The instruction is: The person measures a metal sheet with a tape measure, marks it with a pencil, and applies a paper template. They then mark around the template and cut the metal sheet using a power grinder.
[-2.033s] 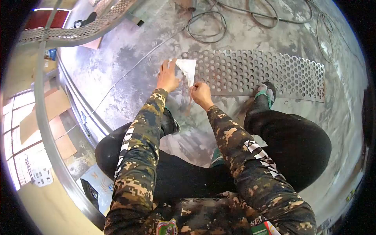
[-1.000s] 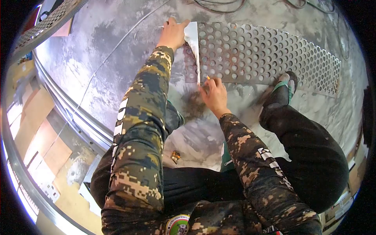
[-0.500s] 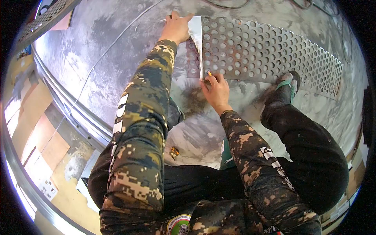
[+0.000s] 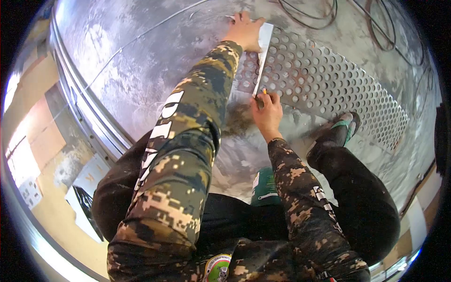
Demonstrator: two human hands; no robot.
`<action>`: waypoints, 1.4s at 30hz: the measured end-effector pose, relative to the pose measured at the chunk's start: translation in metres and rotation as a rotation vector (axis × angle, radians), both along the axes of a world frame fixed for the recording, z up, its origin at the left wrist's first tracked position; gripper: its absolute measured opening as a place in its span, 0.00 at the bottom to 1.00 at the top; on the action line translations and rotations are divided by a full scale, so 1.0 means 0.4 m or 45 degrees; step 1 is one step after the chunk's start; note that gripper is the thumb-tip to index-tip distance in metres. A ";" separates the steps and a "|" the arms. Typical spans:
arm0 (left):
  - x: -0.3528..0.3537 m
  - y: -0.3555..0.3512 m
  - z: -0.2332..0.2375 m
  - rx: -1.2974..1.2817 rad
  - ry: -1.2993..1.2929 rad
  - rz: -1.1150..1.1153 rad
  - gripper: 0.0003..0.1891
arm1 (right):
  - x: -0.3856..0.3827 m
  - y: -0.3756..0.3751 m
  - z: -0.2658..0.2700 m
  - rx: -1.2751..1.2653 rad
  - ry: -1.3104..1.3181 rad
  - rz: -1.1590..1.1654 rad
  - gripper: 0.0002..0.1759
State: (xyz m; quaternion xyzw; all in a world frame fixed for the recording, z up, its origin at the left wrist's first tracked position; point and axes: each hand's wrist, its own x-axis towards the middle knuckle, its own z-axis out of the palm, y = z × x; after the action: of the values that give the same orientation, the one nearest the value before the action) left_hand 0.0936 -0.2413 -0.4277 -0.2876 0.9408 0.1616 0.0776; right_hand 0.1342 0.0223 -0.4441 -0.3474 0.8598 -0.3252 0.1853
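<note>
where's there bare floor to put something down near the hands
Widest bare patch: grey mottled metal floor left of the left hand, bordered by the curved steel rail. Crowded: round-holed perforated metal sheet, pale flat strip under that hand, right hand with small orange-tipped pencil, green sandal, dark cables beyond.

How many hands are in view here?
2. The left hand rests on the white strip at the far edge of the perforated sheet; the right hand grips a pencil at the near edge. No others show.
</note>
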 end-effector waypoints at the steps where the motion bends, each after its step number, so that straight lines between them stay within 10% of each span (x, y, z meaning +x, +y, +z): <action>1: -0.002 0.008 0.015 0.009 0.001 0.027 0.51 | -0.003 0.002 0.000 -0.008 0.014 0.002 0.13; 42: 0.034 -0.009 -0.062 0.023 0.180 -0.118 0.55 | 0.006 -0.002 -0.003 0.022 0.059 0.025 0.13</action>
State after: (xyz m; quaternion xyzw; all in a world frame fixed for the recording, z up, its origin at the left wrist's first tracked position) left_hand 0.1071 -0.2450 -0.4523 -0.2311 0.9547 0.1862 0.0210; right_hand 0.1366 0.0216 -0.4452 -0.3617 0.8632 -0.3077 0.1714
